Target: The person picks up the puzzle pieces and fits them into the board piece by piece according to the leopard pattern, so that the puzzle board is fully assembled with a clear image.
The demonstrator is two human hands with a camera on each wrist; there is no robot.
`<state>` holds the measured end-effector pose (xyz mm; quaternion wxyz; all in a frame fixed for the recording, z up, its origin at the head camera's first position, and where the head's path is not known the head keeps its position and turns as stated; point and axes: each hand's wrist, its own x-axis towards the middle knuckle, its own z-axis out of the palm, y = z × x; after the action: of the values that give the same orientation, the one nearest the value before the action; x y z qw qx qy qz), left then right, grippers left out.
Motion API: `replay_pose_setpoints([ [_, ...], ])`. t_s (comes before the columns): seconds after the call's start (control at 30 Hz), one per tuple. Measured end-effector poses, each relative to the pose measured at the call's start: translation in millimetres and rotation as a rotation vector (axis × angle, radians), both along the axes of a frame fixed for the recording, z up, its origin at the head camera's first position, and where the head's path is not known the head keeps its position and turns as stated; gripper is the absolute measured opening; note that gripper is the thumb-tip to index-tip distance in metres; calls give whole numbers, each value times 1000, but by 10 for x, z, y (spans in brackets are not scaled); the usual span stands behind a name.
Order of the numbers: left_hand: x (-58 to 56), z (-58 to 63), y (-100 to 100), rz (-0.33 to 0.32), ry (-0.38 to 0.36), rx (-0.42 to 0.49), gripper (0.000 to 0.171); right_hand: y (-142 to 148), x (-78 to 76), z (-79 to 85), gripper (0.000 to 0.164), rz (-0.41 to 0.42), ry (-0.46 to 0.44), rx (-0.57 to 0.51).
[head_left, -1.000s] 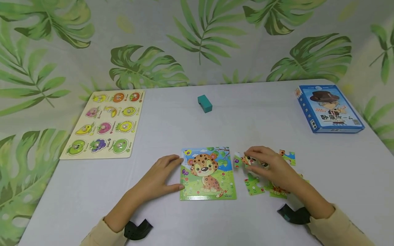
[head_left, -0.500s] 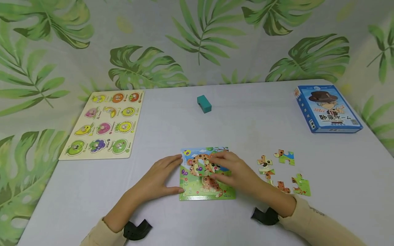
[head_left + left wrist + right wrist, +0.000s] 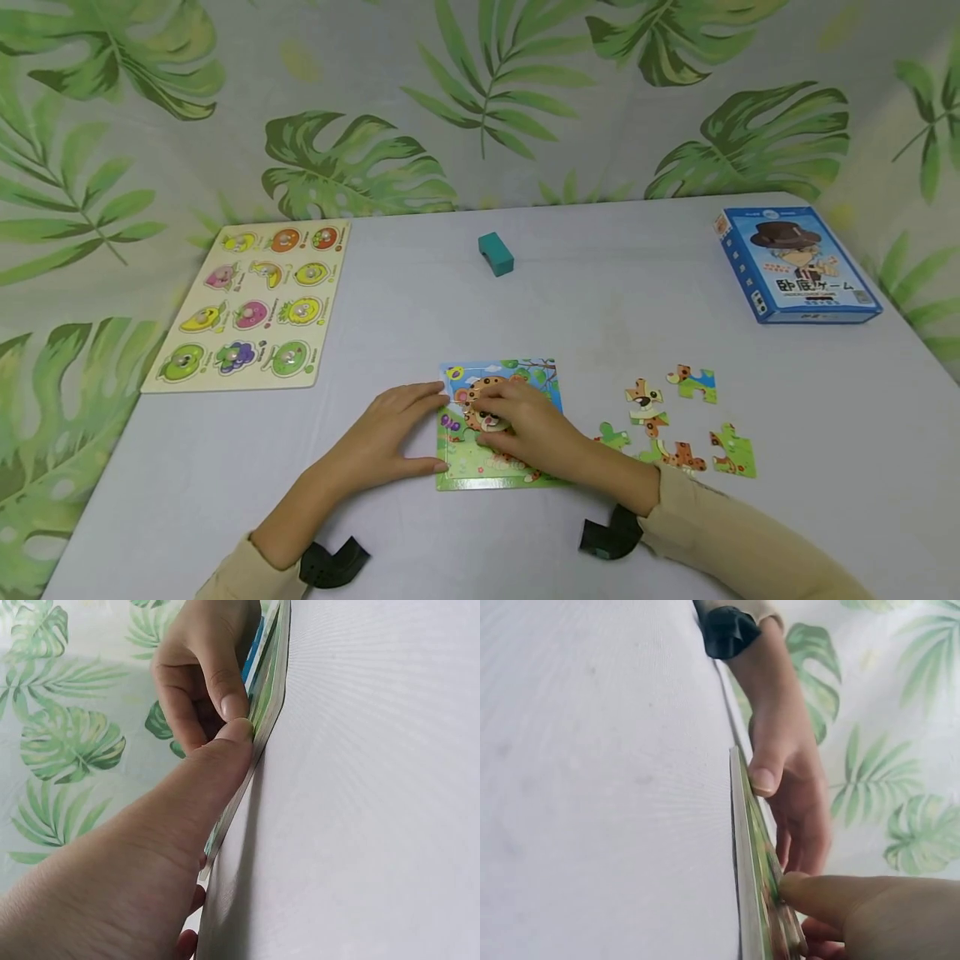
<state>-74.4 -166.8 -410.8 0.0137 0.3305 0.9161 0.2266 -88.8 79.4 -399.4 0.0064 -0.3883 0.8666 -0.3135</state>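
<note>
A square picture board (image 3: 480, 482) printed with a cartoon leopard lies flat on the table. My left hand (image 3: 393, 429) rests along its left side, fingertips near the upper corner and the thumb at the lower edge. Over the leopard's face, my right hand (image 3: 528, 425) pinches a jigsaw piece (image 3: 491, 423) low on the board; fingers cover much of it. In the left wrist view, the right hand's thumb (image 3: 231, 705) overlaps the left thumb (image 3: 238, 729). The board's edge (image 3: 742, 862) shows side-on in the right wrist view.
Several loose jigsaw pieces (image 3: 733, 452) lie right of the board, some partly behind the right forearm. A fruit peg puzzle (image 3: 273, 385) is at the left, a teal block (image 3: 497, 254) at the back, and a blue game box (image 3: 806, 267) at the back right.
My right hand has carried the jigsaw piece left from among the loose pieces and lowered it over the board. The left hand has stayed at the board's left side.
</note>
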Motion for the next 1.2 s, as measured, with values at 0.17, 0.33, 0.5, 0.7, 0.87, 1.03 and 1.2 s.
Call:
replay_pose_setpoints([
  [0.17, -3, -7, -4, -34, 33, -1, 65, -35, -22, -39, 42, -29, -43, 10],
  [0.33, 0, 0, -5, -40, 33, 4, 63, -36, -36, -81, 43, -71, -108, -56],
  [0.5, 3, 4, -5, -38, 18, 9, 64, -42, -45, -103, 40, -108, -115, -88],
  [0.7, 16, 30, 0, -28, -17, 10, 65, -46, -48, -106, 38, -114, -114, -90],
  [0.87, 22, 45, 5, -22, -20, -1, 67, -40, -48, -97, 39, -117, -101, -69],
  [1.03, 22, 51, 7, -20, -18, -3, 69, -31, -45, -87, 41, -115, -77, -37],
  [1.2, 26, 48, 12, -20, -27, -7, 76, -21, -35, -67, 46, -94, -76, 14],
])
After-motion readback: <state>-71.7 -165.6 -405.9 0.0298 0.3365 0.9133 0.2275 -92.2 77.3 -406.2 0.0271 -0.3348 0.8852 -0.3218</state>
